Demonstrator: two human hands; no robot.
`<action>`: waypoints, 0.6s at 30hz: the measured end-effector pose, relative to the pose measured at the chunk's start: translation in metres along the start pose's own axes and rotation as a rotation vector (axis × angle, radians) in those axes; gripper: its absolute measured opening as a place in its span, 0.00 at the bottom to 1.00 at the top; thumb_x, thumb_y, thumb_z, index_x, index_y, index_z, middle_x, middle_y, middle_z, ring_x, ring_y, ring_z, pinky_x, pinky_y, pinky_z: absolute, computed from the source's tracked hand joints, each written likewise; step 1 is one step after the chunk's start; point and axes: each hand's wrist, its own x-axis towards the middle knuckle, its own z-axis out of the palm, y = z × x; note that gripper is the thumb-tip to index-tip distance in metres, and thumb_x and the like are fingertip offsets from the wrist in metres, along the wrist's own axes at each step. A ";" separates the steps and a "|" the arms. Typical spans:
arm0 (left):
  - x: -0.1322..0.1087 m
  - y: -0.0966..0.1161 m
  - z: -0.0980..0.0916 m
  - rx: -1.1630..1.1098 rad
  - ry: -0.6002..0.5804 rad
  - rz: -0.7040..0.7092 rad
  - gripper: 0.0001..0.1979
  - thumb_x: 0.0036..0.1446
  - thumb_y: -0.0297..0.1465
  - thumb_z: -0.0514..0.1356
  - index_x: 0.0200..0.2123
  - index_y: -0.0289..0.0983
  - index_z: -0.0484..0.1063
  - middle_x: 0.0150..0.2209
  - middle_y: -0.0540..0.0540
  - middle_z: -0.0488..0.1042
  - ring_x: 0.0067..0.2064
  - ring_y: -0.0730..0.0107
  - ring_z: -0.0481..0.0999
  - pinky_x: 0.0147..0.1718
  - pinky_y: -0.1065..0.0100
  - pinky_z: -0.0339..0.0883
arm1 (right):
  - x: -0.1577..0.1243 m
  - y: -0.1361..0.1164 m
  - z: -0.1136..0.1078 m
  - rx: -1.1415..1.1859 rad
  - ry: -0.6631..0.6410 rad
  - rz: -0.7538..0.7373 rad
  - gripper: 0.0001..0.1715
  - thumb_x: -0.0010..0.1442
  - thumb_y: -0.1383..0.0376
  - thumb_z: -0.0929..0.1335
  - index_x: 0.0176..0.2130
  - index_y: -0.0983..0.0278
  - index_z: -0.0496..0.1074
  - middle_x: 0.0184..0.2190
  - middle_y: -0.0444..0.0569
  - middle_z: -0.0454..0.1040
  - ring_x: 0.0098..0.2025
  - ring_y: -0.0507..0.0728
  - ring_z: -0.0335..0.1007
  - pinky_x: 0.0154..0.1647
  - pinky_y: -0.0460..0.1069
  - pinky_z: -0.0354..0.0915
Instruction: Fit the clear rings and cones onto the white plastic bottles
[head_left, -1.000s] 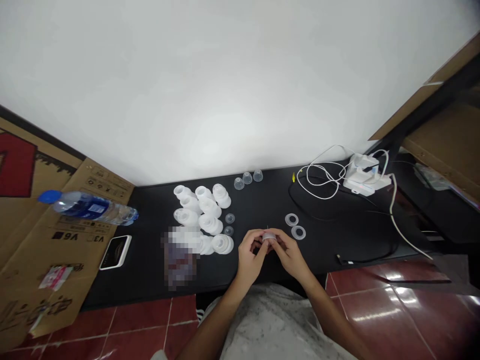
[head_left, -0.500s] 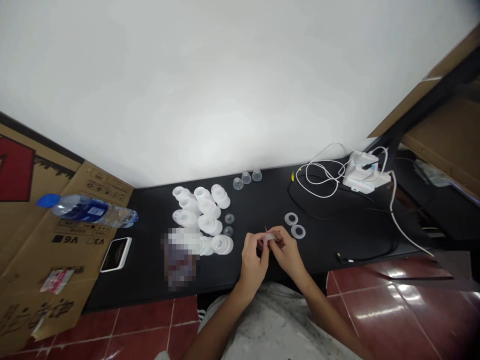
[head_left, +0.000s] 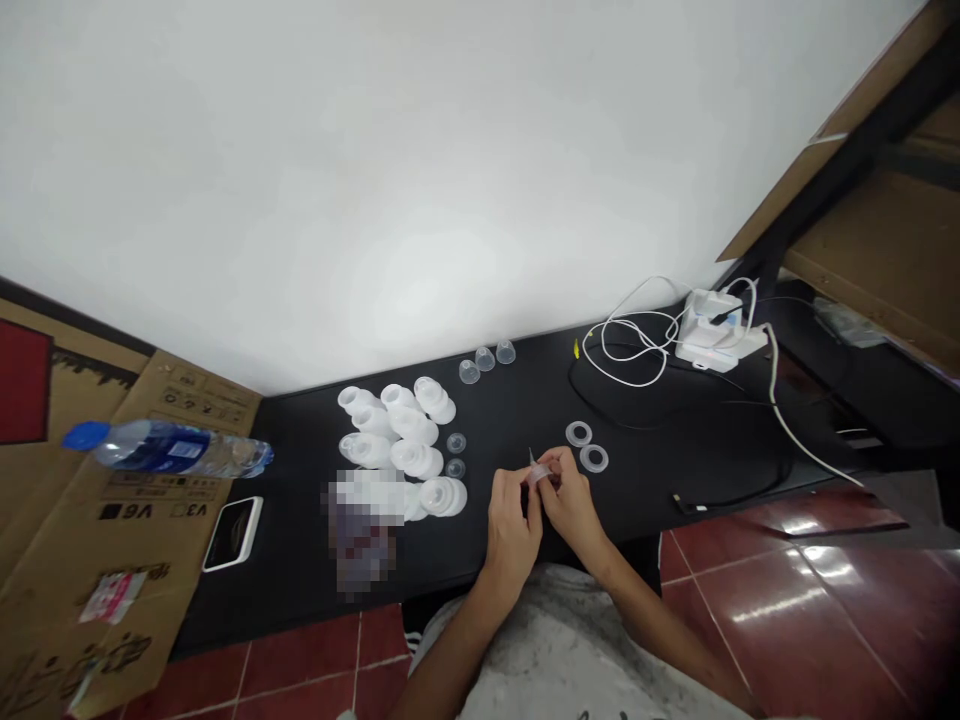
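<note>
at the far left, a flattened cardboard sheet (head_left: 142, 530) lies with a small packet (head_left: 112, 597) on it, and a water bottle (head_left: 172, 450) with a blue cap lies on its side across the cardboard, its neck end toward the cap at the left. just right of the cardboard, a phone (head_left: 234, 533) lies flat on the black desk (head_left: 645, 470). next comes a group of white plastic cups (head_left: 397, 420), its front part hidden by a pixelated patch (head_left: 360, 530). behind it sit 3 small see-through cups (head_left: 484, 360), and 2 more (head_left: 455, 443) stand just to its right. the left hand (head_left: 514, 530) and right hand (head_left: 574, 505) meet above the desk, both closed narrow, their fingertips pinching a small pale piece (head_left: 538, 477) between them, in front of the person's mottled shirt (head_left: 570, 640); a thin spike (head_left: 530, 456) rises from it. its exact form is too small to tell. just beyond the right hand lie 2 flat rings (head_left: 578, 433). further right, a tangled white cable (head_left: 630, 350) runs to a white power strip (head_left: 709, 335), above red floor tiles (head_left: 802, 600).
</note>
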 end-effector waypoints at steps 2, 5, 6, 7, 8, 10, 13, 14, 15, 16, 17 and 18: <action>-0.001 -0.001 0.000 0.011 -0.018 0.028 0.13 0.78 0.31 0.55 0.56 0.41 0.78 0.45 0.40 0.78 0.46 0.56 0.80 0.47 0.57 0.76 | 0.000 -0.001 0.001 0.010 0.004 -0.003 0.08 0.69 0.64 0.66 0.48 0.56 0.66 0.32 0.45 0.81 0.33 0.60 0.82 0.35 0.52 0.75; 0.001 0.000 0.000 0.012 -0.031 0.018 0.15 0.78 0.32 0.55 0.60 0.42 0.78 0.46 0.39 0.78 0.46 0.56 0.81 0.47 0.57 0.76 | 0.001 -0.001 0.000 -0.010 0.034 -0.022 0.07 0.68 0.64 0.66 0.48 0.56 0.68 0.34 0.46 0.82 0.34 0.60 0.83 0.37 0.53 0.77; 0.003 0.000 0.000 0.005 -0.032 0.003 0.15 0.78 0.32 0.55 0.60 0.42 0.78 0.46 0.40 0.79 0.46 0.56 0.81 0.48 0.57 0.76 | 0.002 0.000 0.000 -0.019 0.045 -0.028 0.06 0.68 0.64 0.66 0.47 0.56 0.68 0.35 0.46 0.82 0.35 0.60 0.83 0.38 0.53 0.77; 0.004 0.001 -0.001 -0.006 -0.030 -0.016 0.14 0.78 0.32 0.56 0.59 0.43 0.79 0.47 0.40 0.79 0.47 0.56 0.81 0.49 0.57 0.76 | 0.002 0.001 -0.001 -0.021 0.045 -0.028 0.05 0.69 0.63 0.65 0.46 0.56 0.68 0.35 0.47 0.82 0.36 0.60 0.83 0.37 0.53 0.77; 0.006 0.001 -0.001 -0.022 -0.027 -0.036 0.13 0.79 0.32 0.56 0.57 0.43 0.79 0.47 0.41 0.80 0.47 0.56 0.81 0.50 0.57 0.75 | 0.003 0.002 -0.002 -0.015 0.026 -0.022 0.03 0.70 0.63 0.65 0.45 0.56 0.69 0.35 0.47 0.82 0.35 0.60 0.83 0.36 0.53 0.77; 0.008 0.000 -0.003 -0.059 -0.025 -0.060 0.12 0.79 0.32 0.56 0.54 0.43 0.80 0.46 0.42 0.81 0.48 0.56 0.81 0.49 0.58 0.75 | 0.003 0.003 -0.004 0.006 -0.053 -0.006 0.03 0.72 0.61 0.65 0.43 0.56 0.68 0.34 0.46 0.81 0.30 0.58 0.80 0.31 0.51 0.76; 0.007 -0.003 -0.004 -0.062 -0.036 -0.038 0.12 0.78 0.31 0.56 0.54 0.44 0.80 0.46 0.42 0.82 0.48 0.56 0.81 0.49 0.58 0.75 | 0.002 0.003 -0.007 0.019 -0.131 -0.011 0.04 0.73 0.61 0.65 0.43 0.56 0.69 0.30 0.43 0.79 0.25 0.56 0.75 0.26 0.49 0.72; 0.006 -0.004 -0.004 -0.048 -0.037 -0.017 0.13 0.78 0.30 0.56 0.55 0.44 0.80 0.46 0.42 0.82 0.48 0.56 0.81 0.49 0.58 0.75 | 0.001 0.003 -0.007 0.012 -0.125 -0.016 0.04 0.73 0.61 0.64 0.43 0.56 0.69 0.30 0.42 0.78 0.24 0.56 0.74 0.26 0.49 0.72; 0.004 -0.004 -0.003 -0.028 -0.037 0.007 0.14 0.78 0.29 0.55 0.56 0.44 0.80 0.47 0.41 0.82 0.48 0.55 0.81 0.49 0.57 0.75 | 0.000 0.003 -0.007 -0.001 -0.104 -0.020 0.04 0.73 0.62 0.64 0.44 0.56 0.70 0.30 0.43 0.79 0.24 0.56 0.75 0.26 0.49 0.72; 0.003 -0.005 -0.002 -0.006 -0.033 0.030 0.15 0.78 0.28 0.55 0.57 0.44 0.80 0.47 0.41 0.82 0.48 0.55 0.80 0.49 0.57 0.76 | -0.001 0.003 -0.007 -0.018 -0.077 -0.027 0.05 0.73 0.63 0.64 0.45 0.56 0.70 0.32 0.44 0.80 0.25 0.56 0.76 0.28 0.50 0.73; 0.001 -0.005 -0.001 0.019 -0.030 0.052 0.16 0.78 0.27 0.55 0.58 0.44 0.79 0.47 0.40 0.81 0.48 0.55 0.80 0.48 0.57 0.76 | -0.002 0.002 -0.006 -0.039 -0.047 -0.040 0.07 0.72 0.65 0.64 0.47 0.56 0.71 0.35 0.45 0.82 0.29 0.57 0.79 0.32 0.50 0.75; -0.001 -0.004 0.000 0.044 -0.026 0.074 0.17 0.77 0.26 0.55 0.60 0.44 0.79 0.46 0.40 0.81 0.47 0.55 0.80 0.48 0.56 0.76 | -0.003 0.002 -0.005 -0.059 -0.021 -0.057 0.10 0.71 0.66 0.64 0.49 0.56 0.72 0.39 0.47 0.84 0.34 0.58 0.82 0.37 0.52 0.77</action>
